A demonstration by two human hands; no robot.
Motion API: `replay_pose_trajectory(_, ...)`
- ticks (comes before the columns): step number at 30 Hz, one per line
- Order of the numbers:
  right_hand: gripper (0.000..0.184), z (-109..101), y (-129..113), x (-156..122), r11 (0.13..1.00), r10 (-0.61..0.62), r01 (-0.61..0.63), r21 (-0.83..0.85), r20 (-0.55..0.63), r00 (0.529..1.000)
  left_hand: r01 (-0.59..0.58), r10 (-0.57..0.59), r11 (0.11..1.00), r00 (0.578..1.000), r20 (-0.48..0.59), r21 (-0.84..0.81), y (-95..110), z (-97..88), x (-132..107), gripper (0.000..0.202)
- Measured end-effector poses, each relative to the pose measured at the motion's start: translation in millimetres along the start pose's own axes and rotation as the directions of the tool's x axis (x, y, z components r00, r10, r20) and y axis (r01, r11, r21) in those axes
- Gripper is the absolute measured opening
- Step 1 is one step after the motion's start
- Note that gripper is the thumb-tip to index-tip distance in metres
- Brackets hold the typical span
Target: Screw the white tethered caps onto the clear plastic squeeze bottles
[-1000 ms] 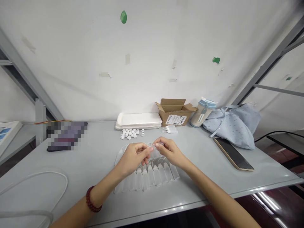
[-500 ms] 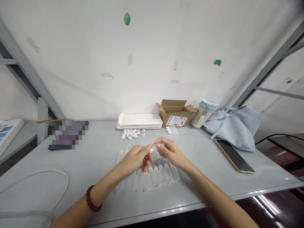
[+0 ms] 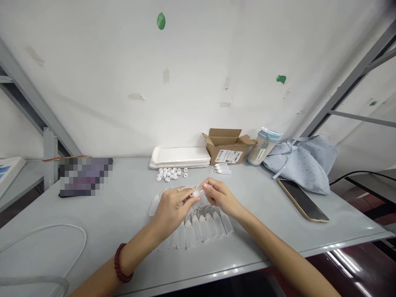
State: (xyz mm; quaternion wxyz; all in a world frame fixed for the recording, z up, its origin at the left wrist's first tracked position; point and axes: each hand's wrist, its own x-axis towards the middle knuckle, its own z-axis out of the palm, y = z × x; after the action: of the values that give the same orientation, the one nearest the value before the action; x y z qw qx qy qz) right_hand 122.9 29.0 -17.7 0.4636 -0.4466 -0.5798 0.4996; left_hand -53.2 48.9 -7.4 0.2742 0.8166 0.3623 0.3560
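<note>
Between my hands is a small translucent plastic bottle (image 3: 199, 192), held above the middle of the table. My left hand (image 3: 175, 206) pinches its neck end, where a white cord loop shows by the fingers. The fingers of my right hand (image 3: 221, 196) are closed on the bottle's other end. Below and in front of my hands, several similar bottles (image 3: 198, 229) with corded tops lie side by side in a row. More bottles (image 3: 154, 205) lie behind my left hand, partly hidden by it. A group of loose white caps (image 3: 168, 174) lies farther back.
At the back stand a stack of white trays (image 3: 182, 156), an open cardboard box (image 3: 230, 150) with a few corded bottles (image 3: 222, 168) before it, and a tumbler (image 3: 262, 148). To the right are a blue cloth bag (image 3: 305, 165) and a phone (image 3: 303, 200). A white cable (image 3: 83, 235) curves at left.
My left hand has turned over, its back now facing up, and its fingers have shifted at the neck end of the bottle. My right hand stays nearly in place. The view has shifted slightly.
</note>
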Motion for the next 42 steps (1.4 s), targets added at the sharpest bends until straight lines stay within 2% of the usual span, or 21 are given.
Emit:
replay_pose_trajectory(2, 0.04, 1, -2, 0, 1.0, 0.005, -0.005, 0.026, -0.001, 1.0, 0.074, -0.071, 0.993, 0.997, 0.045, -0.092, 1, -0.1, 1, 0.024)
replay_pose_trajectory(4, 0.041, 1, -4, 0, 1.0, -0.014, 0.014, 0.018, -0.001, 1.0, 0.212, -0.169, 0.945, 0.969, 0.183, -0.248, 1, -1.0, 3, 0.032)
replay_pose_trajectory(7, 0.039, 2, -5, -3, 0.998, -0.051, 0.051, -0.042, 0.007, 0.999, 0.43, -0.253, 0.814, 0.868, 0.427, -0.392, -1, -2.3, 4, 0.046)
replay_pose_trajectory(9, 0.038, 2, -4, -5, 0.996, -0.06, 0.062, -0.071, 0.018, 0.998, 0.497, -0.263, 0.766, 0.821, 0.507, -0.408, -1, -3.2, 5, 0.048)
replay_pose_trajectory(10, 0.038, 2, -4, -5, 0.995, -0.061, 0.063, -0.074, 0.019, 0.998, 0.508, -0.265, 0.76, 0.812, 0.52, -0.406, -1, -3.7, 5, 0.047)
replay_pose_trajectory(12, 0.038, 2, -3, -4, 0.997, -0.051, 0.052, -0.061, 0.011, 0.999, 0.485, -0.264, 0.783, 0.826, 0.497, -0.39, 0, -4.4, 5, 0.045)
replay_pose_trajectory(14, 0.038, 2, -4, -4, 0.999, -0.017, 0.017, -0.029, 0.001, 1.0, 0.405, -0.245, 0.854, 0.868, 0.433, -0.328, 1, -3.4, 3, 0.043)
replay_pose_trajectory(17, 0.04, 3, -4, -2, 0.998, 0.061, -0.062, 0.03, 0.013, 0.998, 0.144, -0.12, 0.987, 0.957, 0.263, -0.075, -1, 3.4, -2, 0.041)
replay_pose_trajectory(19, 0.041, 4, -4, -1, 0.993, 0.099, -0.1, 0.054, 0.025, 0.995, -0.012, -0.01, 0.992, 0.984, 0.177, 0.124, -3, 10.1, -5, 0.04)
replay_pose_trajectory(22, 0.04, -4, -3, 3, 0.997, 0.073, -0.073, -0.002, 0.025, 0.997, -0.102, 0.061, 0.956, 0.986, 0.153, 0.277, -11, 13.2, -1, 0.036)
replay_pose_trajectory(24, 0.039, -22, -2, 7, 0.986, -0.043, 0.033, -0.166, -0.052, 0.998, -0.102, 0.059, 0.949, 0.987, 0.148, 0.299, -21, 4.0, 8, 0.03)
replay_pose_trajectory(25, 0.037, -35, -2, 9, 0.95, -0.135, 0.084, -0.301, -0.154, 0.979, -0.089, 0.049, 0.952, 0.989, 0.141, 0.294, -29, -4.5, 13, 0.028)
replay_pose_trajectory(26, 0.035, -51, -1, 11, 0.904, -0.232, 0.102, -0.415, -0.275, 0.933, -0.049, 0.015, 0.953, 0.994, 0.113, 0.301, -38, -15.0, 18, 0.027)
replay_pose_trajectory(27, 0.034, -67, -1, 13, 0.869, -0.312, 0.094, -0.486, -0.39, 0.866, -0.002, -0.022, 0.946, 0.997, 0.07, 0.325, -48, -26.7, 23, 0.025)
replay_pose_trajectory(28, 0.035, -84, 0, 14, 0.857, -0.354, 0.074, -0.51, -0.479, 0.803, 0.049, -0.062, 0.928, 0.998, 0.026, 0.369, -59, -38.2, 27, 0.023)
replay_pose_trajectory(29, 0.036, -98, 1, 15, 0.871, -0.345, 0.052, -0.488, -0.534, 0.772, 0.098, -0.105, 0.905, 0.994, -0.007, 0.414, -70, -48.6, 30, 0.023)
replay_pose_trajectory(32, 0.04, -126, 5, 14, 0.927, -0.229, -0.008, -0.374, -0.584, 0.779, 0.193, -0.194, 0.845, 0.98, -0.051, 0.498, -96, -64.4, 33, 0.025)
replay_pose_trajectory(35, 0.044, -129, 9, 13, 0.908, -0.188, -0.06, -0.415, -0.531, 0.827, 0.171, -0.194, 0.841, 0.981, -0.009, 0.514, -105, -57.7, 32, 0.031)
replay_pose_trajectory(38, 0.041, -123, 13, 15, 0.821, -0.199, -0.084, -0.564, -0.421, 0.885, 0.144, -0.193, 0.838, 0.98, 0.039, 0.527, -103, -46.4, 31, 0.031)
replay_pose_trajectory(42, 0.028, -120, 22, 19, 0.671, -0.234, -0.095, -0.735, -0.331, 0.914, 0.126, -0.195, 0.826, 0.978, 0.07, 0.549, -103, -42.6, 31, 0.031)
